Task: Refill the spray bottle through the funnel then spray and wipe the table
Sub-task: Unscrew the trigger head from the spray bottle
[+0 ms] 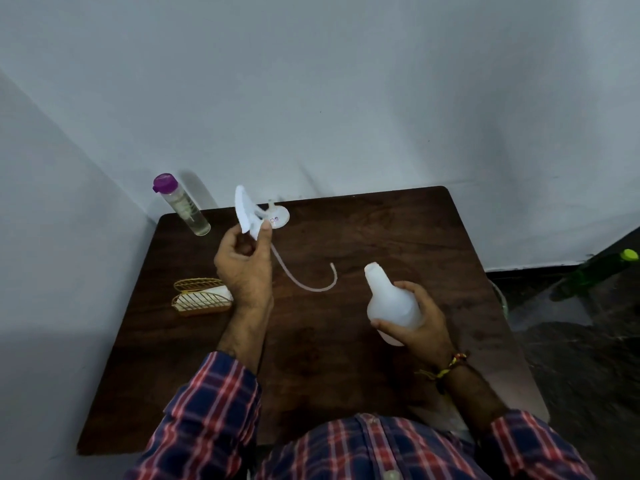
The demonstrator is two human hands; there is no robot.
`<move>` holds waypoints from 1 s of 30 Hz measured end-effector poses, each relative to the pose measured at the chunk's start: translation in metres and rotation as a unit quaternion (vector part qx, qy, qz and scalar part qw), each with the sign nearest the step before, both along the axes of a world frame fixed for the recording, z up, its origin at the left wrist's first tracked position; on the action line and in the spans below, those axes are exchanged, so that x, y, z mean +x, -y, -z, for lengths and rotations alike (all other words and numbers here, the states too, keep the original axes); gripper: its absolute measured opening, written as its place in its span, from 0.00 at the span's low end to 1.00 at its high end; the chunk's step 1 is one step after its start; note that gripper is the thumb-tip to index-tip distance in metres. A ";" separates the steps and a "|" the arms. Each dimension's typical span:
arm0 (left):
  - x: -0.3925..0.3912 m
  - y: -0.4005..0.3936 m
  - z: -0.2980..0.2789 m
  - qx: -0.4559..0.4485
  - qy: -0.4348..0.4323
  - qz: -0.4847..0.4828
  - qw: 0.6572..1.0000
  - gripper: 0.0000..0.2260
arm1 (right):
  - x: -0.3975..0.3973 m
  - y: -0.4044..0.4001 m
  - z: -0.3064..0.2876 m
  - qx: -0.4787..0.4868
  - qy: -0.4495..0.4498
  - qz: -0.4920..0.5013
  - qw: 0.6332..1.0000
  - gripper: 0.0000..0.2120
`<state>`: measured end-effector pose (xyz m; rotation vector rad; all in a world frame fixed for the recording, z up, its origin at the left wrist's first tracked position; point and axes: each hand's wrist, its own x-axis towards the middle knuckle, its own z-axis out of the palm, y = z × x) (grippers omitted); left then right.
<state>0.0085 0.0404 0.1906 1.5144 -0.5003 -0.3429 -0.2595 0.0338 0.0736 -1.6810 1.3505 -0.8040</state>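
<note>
My right hand (414, 322) grips the white spray bottle body (389, 301), uncapped, its open neck tilted up and to the left above the dark wooden table (398, 237). My left hand (244, 263) holds up the white spray head (246, 213); its thin dip tube (304, 284) curves down and rests on the table between my hands. Behind the spray head a white funnel (278, 216) lies near the table's far edge. A clear water bottle with a purple cap (181, 204) stands at the far left corner.
A gold wire holder with white tissue (202, 296) sits at the left of the table, close to my left wrist. Grey walls close the far and left sides. On the floor to the right lies a green bottle (594, 273).
</note>
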 end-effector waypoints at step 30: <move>0.033 0.002 0.167 0.213 -0.218 0.082 0.949 0.12 | 0.018 0.016 0.027 0.053 -0.041 0.046 0.997 0.45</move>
